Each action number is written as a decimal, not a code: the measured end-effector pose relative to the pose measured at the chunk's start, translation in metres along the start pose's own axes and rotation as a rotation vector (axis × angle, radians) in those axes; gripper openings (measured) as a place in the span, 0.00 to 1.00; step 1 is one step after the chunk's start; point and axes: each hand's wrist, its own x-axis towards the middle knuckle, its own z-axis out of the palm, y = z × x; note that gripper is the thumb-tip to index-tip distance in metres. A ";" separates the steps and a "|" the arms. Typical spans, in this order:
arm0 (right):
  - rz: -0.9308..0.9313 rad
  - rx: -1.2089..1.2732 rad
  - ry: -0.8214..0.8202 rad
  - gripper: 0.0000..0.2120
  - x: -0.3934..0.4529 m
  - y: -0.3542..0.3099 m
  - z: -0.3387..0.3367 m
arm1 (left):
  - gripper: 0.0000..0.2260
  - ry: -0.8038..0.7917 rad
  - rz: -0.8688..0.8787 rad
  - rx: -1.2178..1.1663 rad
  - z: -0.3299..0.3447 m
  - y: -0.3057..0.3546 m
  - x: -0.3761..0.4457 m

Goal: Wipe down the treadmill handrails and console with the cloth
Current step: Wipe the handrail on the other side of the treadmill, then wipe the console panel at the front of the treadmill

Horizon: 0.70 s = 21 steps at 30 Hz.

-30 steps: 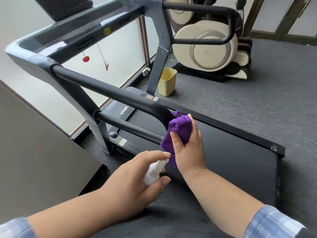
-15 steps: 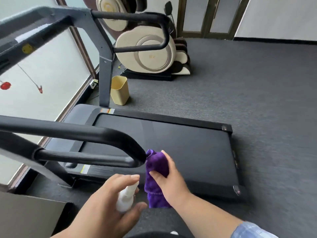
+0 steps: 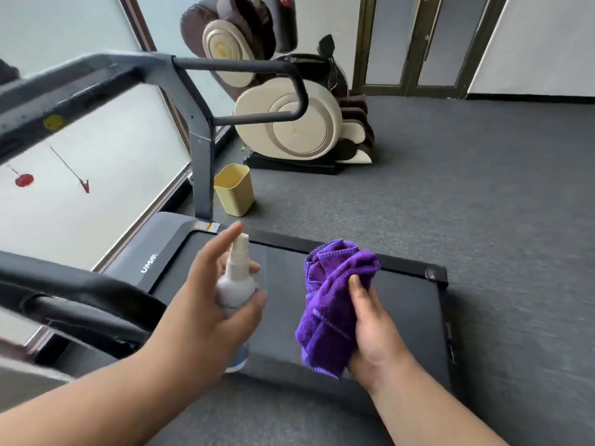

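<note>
My right hand grips a bunched purple cloth, held in the air above the treadmill belt, clear of any rail. My left hand holds a small white spray bottle upright, index finger raised beside its nozzle, which faces toward the cloth. The near black handrail curves at the lower left, left of both hands. The far handrail loops at the top centre. The dark console bar crosses the upper left, blurred.
A yellow bin stands on the grey carpet by the treadmill's far upright. A cream and brown massage chair sits behind it. Frosted windows run along the left. Doors are at the back.
My right hand has lifted the cloth off the end of the near handrail and moved right, over the belt. My left hand has raised the spray bottle beside the cloth. The view has swung right.
</note>
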 end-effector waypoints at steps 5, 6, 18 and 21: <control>0.122 -0.062 -0.083 0.27 0.021 -0.065 -0.013 | 0.35 0.124 -0.202 0.043 0.022 0.037 0.040; 0.153 -0.074 -0.085 0.28 0.023 -0.074 -0.013 | 0.33 0.157 -0.247 0.036 0.020 0.042 0.045; 0.520 -0.158 -0.452 0.36 0.072 -0.129 0.039 | 0.30 0.238 -0.458 0.174 0.013 0.061 0.053; 0.587 -0.211 -0.547 0.40 0.100 -0.131 0.077 | 0.28 0.260 -0.486 0.183 -0.005 0.064 0.086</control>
